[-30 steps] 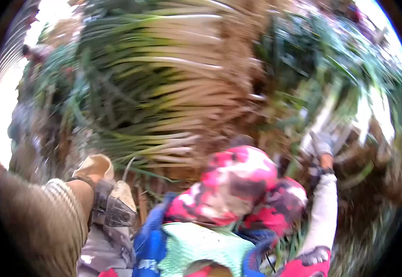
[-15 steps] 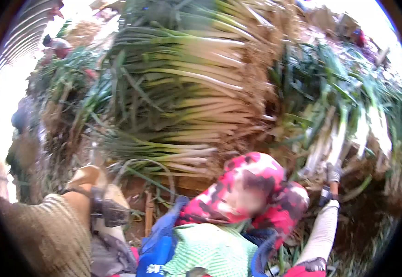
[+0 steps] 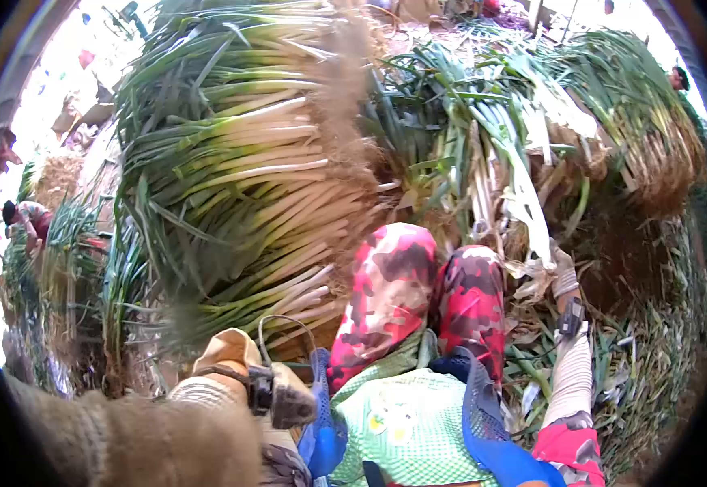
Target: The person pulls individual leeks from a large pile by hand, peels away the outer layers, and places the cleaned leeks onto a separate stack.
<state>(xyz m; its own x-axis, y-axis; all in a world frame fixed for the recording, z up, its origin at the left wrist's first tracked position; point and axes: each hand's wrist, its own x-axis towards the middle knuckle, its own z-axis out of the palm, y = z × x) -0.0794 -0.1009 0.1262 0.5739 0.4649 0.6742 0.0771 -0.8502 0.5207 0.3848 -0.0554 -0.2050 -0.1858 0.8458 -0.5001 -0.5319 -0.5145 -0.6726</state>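
My right hand, in a pale glove, is closed at the white root end of a large green onion, beside loose dry outer skin. Its leaves stretch away from me into a heap. My left hand, in a tan glove, is low in front of me by the near end of a big stack of green onions. Its fingers are hidden, so its grip does not show. A thin loop arches beside it. The stacked onions lie side by side, roots to the right.
More green onions are heaped at the right, roots toward me. Leaf scraps cover the ground near my right arm. Blurred tan fabric fills the lower left. Another person bends over onions at the far left.
The view has swung right, so the big stack appears farther left. My right hand is now at the onion's root end, with loose skin beside it. My left hand sits lower in view.
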